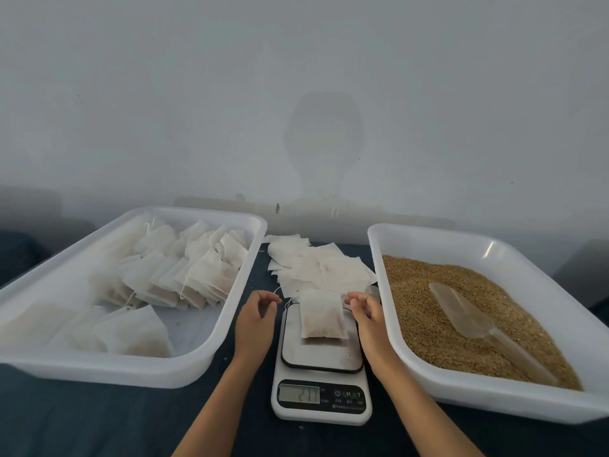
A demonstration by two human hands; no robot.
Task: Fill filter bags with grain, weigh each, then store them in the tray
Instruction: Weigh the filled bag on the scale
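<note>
A filled white filter bag (323,315) lies on the platform of a small white kitchen scale (321,374), whose display shows digits. My left hand (255,319) hovers just left of the scale with loosely curled fingers, holding nothing. My right hand (369,316) hovers at the scale's right side, fingers loosely curled beside the bag's upper right corner, not gripping it. A white tray (230,291) on the left holds several filled bags (184,272). A white tray (389,291) on the right holds brown grain (421,311) with a clear plastic scoop (474,321) lying in it.
A loose pile of empty filter bags (316,265) lies on the dark cloth behind the scale, between the two trays. A plain wall stands close behind the table. Dark tabletop (99,420) shows in front of the left tray.
</note>
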